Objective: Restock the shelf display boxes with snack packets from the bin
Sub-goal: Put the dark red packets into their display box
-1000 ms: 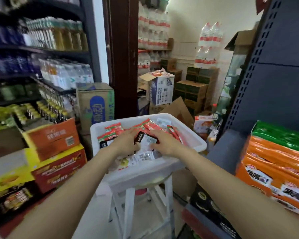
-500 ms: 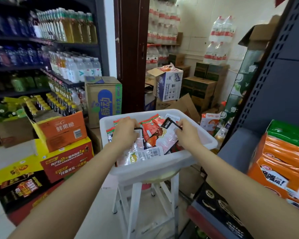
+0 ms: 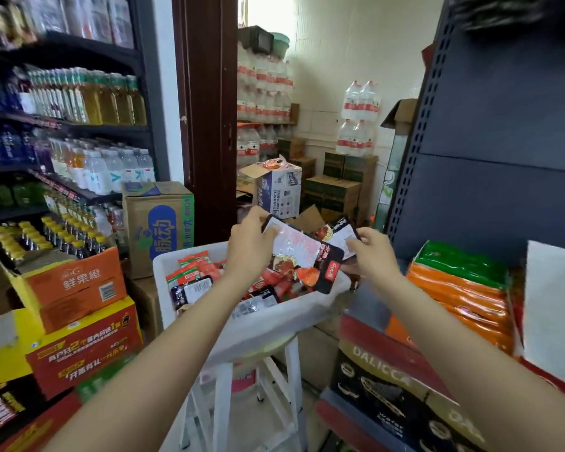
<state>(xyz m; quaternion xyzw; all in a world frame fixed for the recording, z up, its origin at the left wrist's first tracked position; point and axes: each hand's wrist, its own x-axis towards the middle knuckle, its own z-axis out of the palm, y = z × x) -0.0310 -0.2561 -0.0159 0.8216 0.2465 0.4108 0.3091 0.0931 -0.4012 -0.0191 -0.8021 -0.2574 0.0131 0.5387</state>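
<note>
A white bin (image 3: 274, 324) full of red and black snack packets (image 3: 196, 272) rests on a white stool (image 3: 258, 386). My left hand (image 3: 252, 246) grips a bunch of black snack packets (image 3: 304, 256) with red pictures, lifted above the bin. My right hand (image 3: 372, 252) pinches another black packet (image 3: 341, 231) just to the right of that bunch. On the right shelf, orange and green packets (image 3: 460, 288) lie stacked in a display box, with a white card (image 3: 552, 308) beside them.
Drink bottles fill the dark shelves (image 3: 79, 132) on the left. Orange and yellow cartons (image 3: 72, 288) stand below them, and a cardboard box (image 3: 159, 223) sits behind the bin. A black DALICCA box (image 3: 388, 389) is at lower right. Behind the doorway are stacked boxes and water packs.
Both hands were down among the packets in the bin; they have risen out of it, each holding black packets. The view has tilted upward.
</note>
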